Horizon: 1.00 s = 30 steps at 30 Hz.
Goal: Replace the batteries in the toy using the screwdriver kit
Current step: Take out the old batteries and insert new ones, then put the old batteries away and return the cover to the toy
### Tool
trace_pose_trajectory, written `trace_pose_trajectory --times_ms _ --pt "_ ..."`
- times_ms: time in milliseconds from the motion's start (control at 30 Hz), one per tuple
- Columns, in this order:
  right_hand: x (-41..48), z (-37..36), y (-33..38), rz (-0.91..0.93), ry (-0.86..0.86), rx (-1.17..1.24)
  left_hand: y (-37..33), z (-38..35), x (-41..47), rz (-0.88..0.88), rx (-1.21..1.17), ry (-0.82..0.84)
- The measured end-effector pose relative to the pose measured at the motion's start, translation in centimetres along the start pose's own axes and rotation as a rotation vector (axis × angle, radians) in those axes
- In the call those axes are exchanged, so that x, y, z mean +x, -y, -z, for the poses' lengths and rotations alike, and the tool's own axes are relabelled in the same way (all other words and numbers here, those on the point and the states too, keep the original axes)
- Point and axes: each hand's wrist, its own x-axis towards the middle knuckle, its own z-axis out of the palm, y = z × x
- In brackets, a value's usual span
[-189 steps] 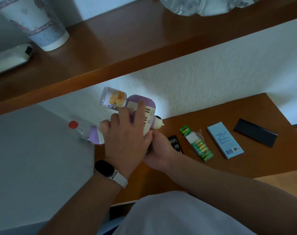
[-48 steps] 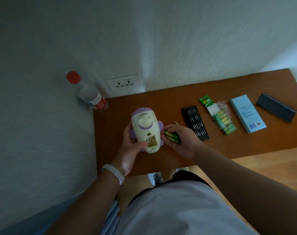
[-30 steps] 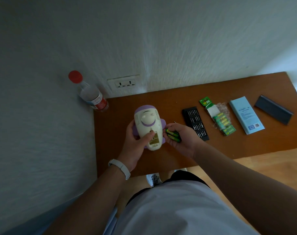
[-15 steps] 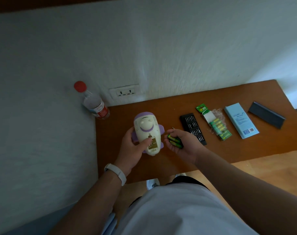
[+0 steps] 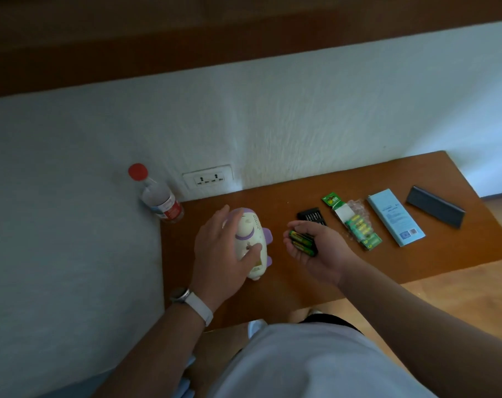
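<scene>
The white and purple toy (image 5: 254,225) lies on the brown table (image 5: 387,268), its open battery compartment facing up near its lower end. My left hand (image 5: 218,254) covers the toy's left side, fingers around it and thumb pressed on its front. My right hand (image 5: 321,251) is palm up just right of the toy, cupping green batteries (image 5: 301,242). The black screwdriver bit tray (image 5: 311,217) lies behind that hand, partly hidden by it. No screwdriver is visible.
Right of the tray lie a pack of green batteries (image 5: 358,229), a light blue box (image 5: 396,221) and a black case lid (image 5: 435,209). A red-capped bottle (image 5: 160,199) stands at the table's left back corner by a wall socket (image 5: 208,179). A wooden shelf (image 5: 186,53) runs overhead.
The toy has gone down flat on the table and my left hand now lies over it. My right hand has moved a little right and turned palm up with the batteries.
</scene>
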Motion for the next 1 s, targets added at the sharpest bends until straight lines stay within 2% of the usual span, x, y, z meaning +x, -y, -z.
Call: trace_pose_trajectory --times_ms 167,467,733,800,1000 --pt "-1.2 1.3 2.1 0.027 0.012 0.057 -3.3 -0.8 1.2 -0.149 0.183 0.0" --pt "-2.7 8.1 7.0 0.065 -0.026 0.219 -9.8 -7.5 3.8 -0.319 0.333 0.159" --pt "-3.9 17.9 14.9 0.071 -0.088 0.215 -18.3 -15.1 6.2 -0.316 0.454 0.262" --pt "-4.0 20.2 16.8 0.067 -0.098 0.213 -20.1 -17.3 6.9 -0.295 0.459 0.254" --pt "-3.5 26.2 21.3 0.059 -0.128 0.133 -25.0 -23.6 9.0 -0.213 0.538 0.367"
